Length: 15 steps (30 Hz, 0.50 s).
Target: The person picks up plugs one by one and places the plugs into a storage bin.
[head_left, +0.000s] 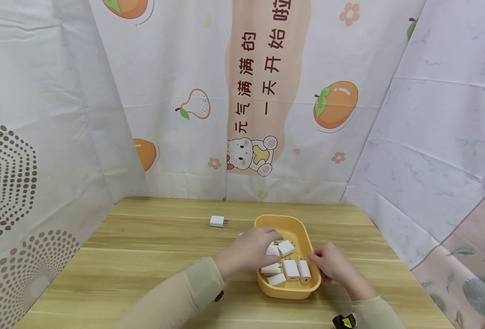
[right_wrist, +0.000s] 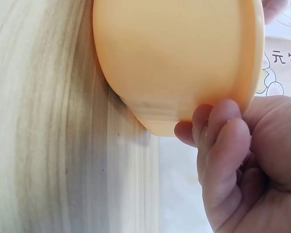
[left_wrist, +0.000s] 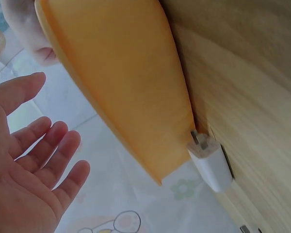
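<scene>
A yellow plastic basket [head_left: 290, 292] stands on the table with several white charger plugs [head_left: 290, 269] lying in it. Over its left side reaches my left hand [head_left: 252, 249]; in the left wrist view its fingers are spread and loosely bent, with nothing held. My right hand [head_left: 334, 265] grips the basket's right rim, thumb inside and curled fingers against the outer wall in the right wrist view. Outside the basket, one charger plug [left_wrist: 213, 167] is close to its left wall, mostly covered by my left hand in the head view. Another charger plug [head_left: 216, 221] lies farther left, prongs pointing right.
The wood-grain table [head_left: 143, 256] extends to the left of the basket and ends at a patterned curtain [head_left: 164, 137] behind. Cloth sheets [head_left: 423, 151] hang along both sides.
</scene>
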Motion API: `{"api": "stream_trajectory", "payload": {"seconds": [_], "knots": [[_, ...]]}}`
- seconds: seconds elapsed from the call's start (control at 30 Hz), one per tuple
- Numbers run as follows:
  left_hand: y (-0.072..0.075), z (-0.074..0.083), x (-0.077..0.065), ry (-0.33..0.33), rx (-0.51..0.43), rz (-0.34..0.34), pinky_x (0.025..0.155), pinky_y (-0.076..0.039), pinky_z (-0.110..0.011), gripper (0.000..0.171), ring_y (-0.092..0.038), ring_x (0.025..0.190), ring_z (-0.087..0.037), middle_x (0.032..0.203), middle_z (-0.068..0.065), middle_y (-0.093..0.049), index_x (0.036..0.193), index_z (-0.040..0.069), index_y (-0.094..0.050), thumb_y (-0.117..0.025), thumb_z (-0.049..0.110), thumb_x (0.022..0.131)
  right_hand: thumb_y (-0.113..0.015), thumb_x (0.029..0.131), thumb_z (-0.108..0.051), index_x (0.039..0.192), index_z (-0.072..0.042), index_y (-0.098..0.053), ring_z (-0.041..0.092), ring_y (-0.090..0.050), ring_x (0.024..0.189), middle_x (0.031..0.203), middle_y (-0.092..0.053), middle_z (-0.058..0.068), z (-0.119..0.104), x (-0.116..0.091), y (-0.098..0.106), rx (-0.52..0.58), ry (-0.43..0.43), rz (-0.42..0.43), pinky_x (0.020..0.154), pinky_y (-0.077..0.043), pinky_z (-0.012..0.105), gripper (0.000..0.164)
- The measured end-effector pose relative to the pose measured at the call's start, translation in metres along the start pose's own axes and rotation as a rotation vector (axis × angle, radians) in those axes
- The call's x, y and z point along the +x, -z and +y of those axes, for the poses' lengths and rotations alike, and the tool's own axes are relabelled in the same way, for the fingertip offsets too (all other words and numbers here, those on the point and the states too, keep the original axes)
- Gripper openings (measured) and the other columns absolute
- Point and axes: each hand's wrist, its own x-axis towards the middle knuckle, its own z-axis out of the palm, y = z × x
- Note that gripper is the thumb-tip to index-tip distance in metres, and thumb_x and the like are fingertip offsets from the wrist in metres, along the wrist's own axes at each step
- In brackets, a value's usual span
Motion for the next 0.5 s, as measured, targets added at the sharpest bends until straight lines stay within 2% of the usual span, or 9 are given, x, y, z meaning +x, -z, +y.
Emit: {"api": "stream_trajectory", "payload": {"seconds": [0.37, 0.5], "knots": [[0.009, -0.022, -0.009, 0.071, -0.051, 0.003, 0.102, -0.048, -0.032, 0.050, -0.059, 0.122, -0.019, 0.135, -0.003, -0.061, 0.135, 0.012, -0.064, -0.078, 0.031, 0.091, -0.062, 0.099, -0.013, 0.065, -0.010, -0.061, 0.015, -0.053, 0.034, 0.042, -0.051, 0.002, 0.000, 0.001, 0.000, -0.008, -0.010, 0.000, 0.036, -0.049, 0.036, 0.034], [0.013, -0.032, -0.015, 0.083, -0.071, 0.026, 0.102, -0.049, -0.033, 0.051, -0.060, 0.121, -0.021, 0.134, -0.004, -0.062, 0.135, 0.010, -0.063, -0.078, 0.029, 0.090, -0.062, 0.099, -0.013, 0.065, -0.010, -0.062, 0.015, -0.053, 0.033, 0.042, -0.051, 0.002, 0.000, 0.001, 0.000, -0.004, -0.012, 0.001, 0.036, -0.049, 0.035, 0.034]]}}
